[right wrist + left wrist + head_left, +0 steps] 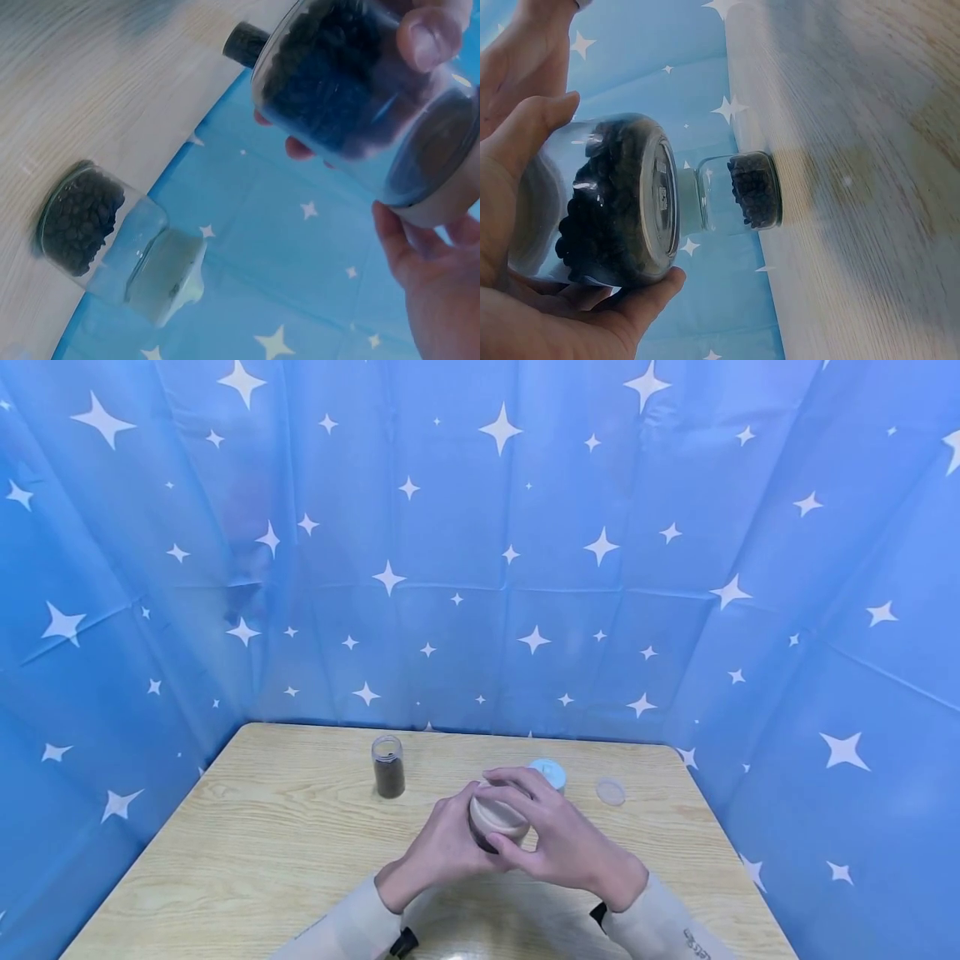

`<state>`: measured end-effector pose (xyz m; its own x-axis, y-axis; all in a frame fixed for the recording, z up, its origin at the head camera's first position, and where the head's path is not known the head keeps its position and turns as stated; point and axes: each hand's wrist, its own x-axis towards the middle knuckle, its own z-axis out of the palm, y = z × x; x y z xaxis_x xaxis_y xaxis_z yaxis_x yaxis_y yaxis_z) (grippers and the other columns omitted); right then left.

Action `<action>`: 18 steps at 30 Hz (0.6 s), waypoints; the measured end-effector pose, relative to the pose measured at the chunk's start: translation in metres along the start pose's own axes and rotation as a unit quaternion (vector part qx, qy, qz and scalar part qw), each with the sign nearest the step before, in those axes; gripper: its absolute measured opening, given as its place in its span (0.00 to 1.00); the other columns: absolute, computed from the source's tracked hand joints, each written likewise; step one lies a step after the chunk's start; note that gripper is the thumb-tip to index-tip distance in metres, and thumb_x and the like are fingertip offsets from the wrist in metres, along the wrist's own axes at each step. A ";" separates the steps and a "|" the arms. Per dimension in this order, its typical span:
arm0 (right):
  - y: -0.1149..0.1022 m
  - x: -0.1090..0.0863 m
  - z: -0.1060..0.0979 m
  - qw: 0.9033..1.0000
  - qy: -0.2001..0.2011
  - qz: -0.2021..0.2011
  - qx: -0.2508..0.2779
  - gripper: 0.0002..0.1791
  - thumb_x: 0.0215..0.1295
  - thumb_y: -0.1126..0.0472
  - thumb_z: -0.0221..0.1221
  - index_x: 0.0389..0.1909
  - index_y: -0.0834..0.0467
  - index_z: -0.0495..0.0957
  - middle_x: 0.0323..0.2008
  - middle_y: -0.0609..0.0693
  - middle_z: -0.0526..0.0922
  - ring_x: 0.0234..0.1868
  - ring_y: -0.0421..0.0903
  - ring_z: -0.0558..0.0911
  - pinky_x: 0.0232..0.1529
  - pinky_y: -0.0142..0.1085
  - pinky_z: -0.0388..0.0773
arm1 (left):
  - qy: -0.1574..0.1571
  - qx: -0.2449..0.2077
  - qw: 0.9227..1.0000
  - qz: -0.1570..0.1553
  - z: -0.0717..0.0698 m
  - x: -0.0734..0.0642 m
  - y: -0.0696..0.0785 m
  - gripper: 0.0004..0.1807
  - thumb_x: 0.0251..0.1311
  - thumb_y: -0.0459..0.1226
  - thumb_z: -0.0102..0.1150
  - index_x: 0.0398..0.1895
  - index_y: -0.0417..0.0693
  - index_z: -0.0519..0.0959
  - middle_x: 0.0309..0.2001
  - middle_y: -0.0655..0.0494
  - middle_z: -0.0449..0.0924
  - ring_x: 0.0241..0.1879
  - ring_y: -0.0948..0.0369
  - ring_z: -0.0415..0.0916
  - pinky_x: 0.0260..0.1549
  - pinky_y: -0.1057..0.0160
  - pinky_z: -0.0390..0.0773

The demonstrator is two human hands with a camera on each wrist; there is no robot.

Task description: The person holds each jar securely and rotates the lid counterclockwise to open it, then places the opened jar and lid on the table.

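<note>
Here, the left hand point(442, 843) grips the jar point(607, 210) above the table point(262, 860), and the right hand point(562, 837) holds its pale lid point(497, 817). I think a steady jar and a level lid should help smooth turning.

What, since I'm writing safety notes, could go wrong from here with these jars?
The held jar is off the table, so it could drop if the left hand slips. If the cream lid under the right hand loosens while tilted, dark pieces might spill. The blue-capped jar nearby could be knocked.
</note>
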<state>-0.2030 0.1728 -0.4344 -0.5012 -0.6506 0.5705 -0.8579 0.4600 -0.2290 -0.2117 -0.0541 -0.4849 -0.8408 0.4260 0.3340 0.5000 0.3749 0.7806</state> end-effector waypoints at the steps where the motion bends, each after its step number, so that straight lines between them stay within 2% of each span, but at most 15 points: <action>1: 0.001 0.000 0.000 1.000 -0.003 -0.003 0.001 0.29 0.81 0.53 0.73 0.79 0.48 0.81 0.78 0.57 0.80 0.76 0.54 0.83 0.68 0.48 0.92 | -0.001 -0.002 1.000 0.000 0.000 0.000 0.000 0.43 0.53 0.46 0.92 0.71 0.55 0.78 0.55 0.58 0.92 0.50 0.66 0.90 0.47 0.65 0.90; 8: 0.004 -0.001 0.000 1.000 -0.012 -0.009 0.009 0.31 0.80 0.54 0.73 0.80 0.47 0.79 0.79 0.57 0.80 0.77 0.54 0.83 0.69 0.49 0.91 | -0.001 -0.008 1.000 -0.004 0.001 0.000 -0.001 0.43 0.54 0.47 0.92 0.72 0.55 0.78 0.55 0.58 0.92 0.50 0.65 0.90 0.47 0.65 0.90; 18: 0.008 -0.001 0.003 0.999 -0.003 -0.035 0.009 0.31 0.81 0.55 0.72 0.81 0.50 0.79 0.80 0.58 0.79 0.77 0.55 0.83 0.70 0.49 0.91 | 0.001 -0.005 1.000 -0.006 0.001 -0.001 -0.002 0.44 0.54 0.47 0.92 0.73 0.55 0.78 0.55 0.59 0.92 0.49 0.66 0.90 0.47 0.65 0.90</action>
<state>-0.2092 0.1756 -0.4389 -0.4414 -0.6844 0.5804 -0.8923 0.4032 -0.2031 -0.2119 -0.0546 -0.4870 -0.8472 0.4192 0.3264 0.4884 0.3724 0.7892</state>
